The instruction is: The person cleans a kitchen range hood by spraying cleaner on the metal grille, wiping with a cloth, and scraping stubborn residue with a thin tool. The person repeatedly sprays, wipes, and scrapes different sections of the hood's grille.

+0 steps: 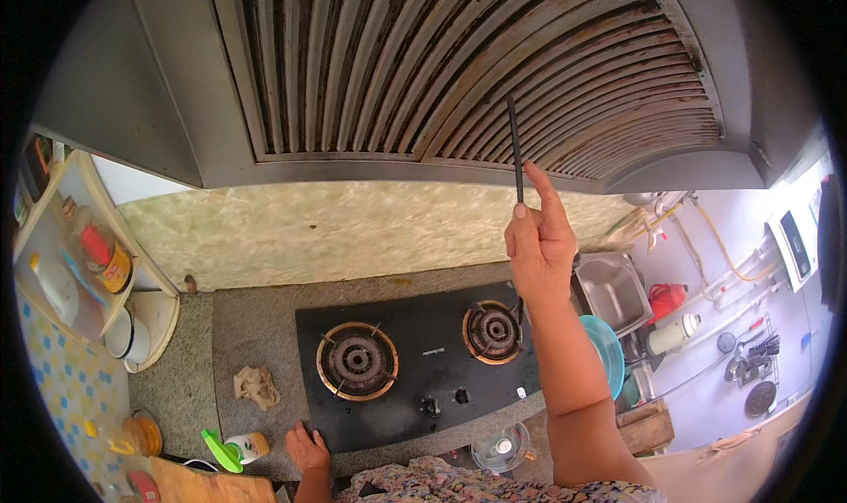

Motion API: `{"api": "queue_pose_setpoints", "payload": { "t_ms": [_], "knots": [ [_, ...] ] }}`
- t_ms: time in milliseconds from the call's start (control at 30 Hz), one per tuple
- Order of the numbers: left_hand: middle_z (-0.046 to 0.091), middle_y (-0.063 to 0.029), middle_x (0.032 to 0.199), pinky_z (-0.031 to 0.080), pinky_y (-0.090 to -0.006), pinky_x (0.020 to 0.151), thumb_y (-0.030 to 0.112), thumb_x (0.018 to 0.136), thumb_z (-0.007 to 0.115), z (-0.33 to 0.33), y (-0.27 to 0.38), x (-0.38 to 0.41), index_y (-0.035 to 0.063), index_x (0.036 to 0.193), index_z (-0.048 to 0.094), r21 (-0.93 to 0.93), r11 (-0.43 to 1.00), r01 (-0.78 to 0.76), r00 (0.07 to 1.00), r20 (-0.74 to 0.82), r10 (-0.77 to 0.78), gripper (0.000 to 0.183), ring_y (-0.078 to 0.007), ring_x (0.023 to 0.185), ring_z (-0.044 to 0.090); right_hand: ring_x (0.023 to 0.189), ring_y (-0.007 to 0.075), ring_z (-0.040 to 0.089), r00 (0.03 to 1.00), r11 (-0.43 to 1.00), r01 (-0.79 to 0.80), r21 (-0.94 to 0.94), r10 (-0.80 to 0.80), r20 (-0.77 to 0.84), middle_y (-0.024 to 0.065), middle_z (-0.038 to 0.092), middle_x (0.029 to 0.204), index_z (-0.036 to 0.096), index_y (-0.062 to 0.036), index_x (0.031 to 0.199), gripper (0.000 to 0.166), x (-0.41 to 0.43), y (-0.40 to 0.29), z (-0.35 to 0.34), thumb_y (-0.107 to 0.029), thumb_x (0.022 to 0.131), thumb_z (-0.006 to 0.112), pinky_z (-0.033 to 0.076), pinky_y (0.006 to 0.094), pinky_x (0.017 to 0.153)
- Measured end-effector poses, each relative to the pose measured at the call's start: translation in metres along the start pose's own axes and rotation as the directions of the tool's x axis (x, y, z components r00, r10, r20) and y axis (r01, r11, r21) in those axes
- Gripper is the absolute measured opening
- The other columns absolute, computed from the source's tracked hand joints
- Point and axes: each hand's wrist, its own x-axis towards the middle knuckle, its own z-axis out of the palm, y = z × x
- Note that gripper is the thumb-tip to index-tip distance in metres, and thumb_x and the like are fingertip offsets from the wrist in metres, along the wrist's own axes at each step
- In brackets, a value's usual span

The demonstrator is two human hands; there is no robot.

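Observation:
In my raised right hand is a thin dark stick, held with the index finger extended along it. The stick's upper end lies over the slats of the stained metal range hood; I cannot tell whether it touches them. My left hand rests on the stone countertop at the front left corner of a black two-burner gas hob and holds nothing. To its left lie a crumpled beige cloth and a spray bottle with a green trigger head.
A metal sink and a turquoise basin are to the right. Near the front edge lies a glass lid. At left stand a corner shelf with bottles, an oil jug and a wooden board.

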Motion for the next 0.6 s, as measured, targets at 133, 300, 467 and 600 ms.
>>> {"api": "queue_pose_setpoints", "payload": {
  "t_ms": [133,300,467,600],
  "knots": [
    [0.047,-0.0205,0.11,0.035,-0.0494,0.092,0.022,0.087,0.058,0.007,-0.003,-0.003,0.0002,0.127,0.043,0.057,0.998,-0.018,0.998,-0.066,0.022,0.048,-0.0394,0.105,0.045,0.058,0.0066,0.044,0.997,0.997,0.049,0.059,-0.046,-0.059,-0.0011,0.05,0.065,0.054,0.0008,0.117,0.023,-0.004,0.001,0.006,-0.007,0.096,0.051,0.037,0.0198,0.056],
    [0.048,-0.0196,0.109,0.036,-0.0494,0.092,0.024,0.087,0.058,0.01,-0.007,-0.002,0.0003,0.127,0.043,0.06,0.997,-0.042,0.997,-0.055,0.045,0.05,-0.0387,0.104,0.045,0.063,0.0093,0.047,0.906,0.88,0.389,-0.271,-0.419,-0.063,0.0022,0.053,0.074,0.055,0.0007,0.098,0.009,-0.009,0.015,-0.004,-0.007,0.093,0.056,0.039,0.0208,0.058],
    [0.047,-0.0191,0.109,0.035,-0.0481,0.093,0.024,0.087,0.058,0.007,-0.008,-0.003,0.0003,0.128,0.043,0.077,0.996,-0.034,0.998,-0.045,0.037,0.049,-0.0381,0.105,0.045,0.064,0.0089,0.049,0.981,0.972,0.112,-0.206,-0.142,-0.136,0.0049,0.054,0.075,0.053,-0.0012,0.089,0.01,-0.046,0.015,-0.006,-0.004,0.088,0.062,0.041,0.0217,0.06],
    [0.046,-0.0195,0.11,0.035,-0.0478,0.093,0.023,0.088,0.057,0.007,-0.003,-0.001,0.0003,0.127,0.043,0.05,0.997,-0.061,0.995,-0.081,0.064,0.048,-0.038,0.105,0.044,0.065,0.0111,0.052,0.998,0.964,0.005,-0.266,-0.022,-0.058,0.0095,0.059,0.079,0.053,-0.0018,0.098,0.013,-0.067,0.032,-0.025,-0.007,0.089,0.06,0.044,0.0248,0.061]
  ]
}}
